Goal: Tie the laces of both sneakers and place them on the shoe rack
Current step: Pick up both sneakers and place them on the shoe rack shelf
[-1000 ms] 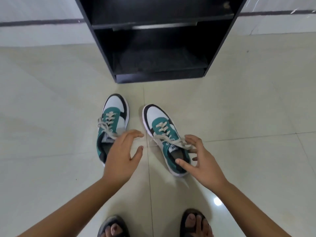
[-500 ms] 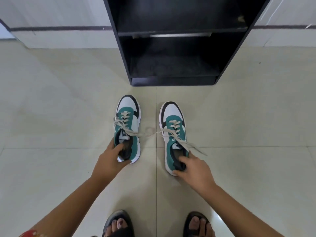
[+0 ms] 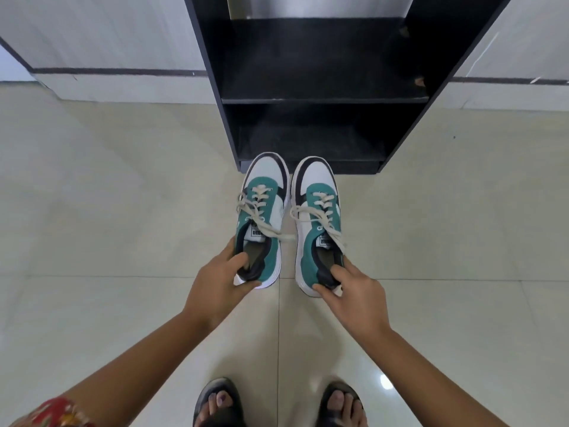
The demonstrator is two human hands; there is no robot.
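Sneakers, pair — left hand (image 3: 215,283) is gripping the left sneaker (image 3: 261,220) by its heel, right hand (image 3: 358,292) is gripping the right sneaker (image 3: 318,223) likewise; toes are pointing to 12 o'clock — at the shoe rack (image 3: 311,87) base.

A sneaker's heel (image 3: 258,266) in each hand (image 3: 215,285), toes toward the black rack (image 3: 308,100)

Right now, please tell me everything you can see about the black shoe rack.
The shoe rack is black and looks like painted wood or board, with plain flat sides. It stands upright on the pale tiled floor, against the wall. Two open shelves show, one above the other; both are bare, with small pale marks at the right of the upper one. Its top runs out of view. The toes of the two sneakers reach its bottom front edge; whether they touch it is unclear.
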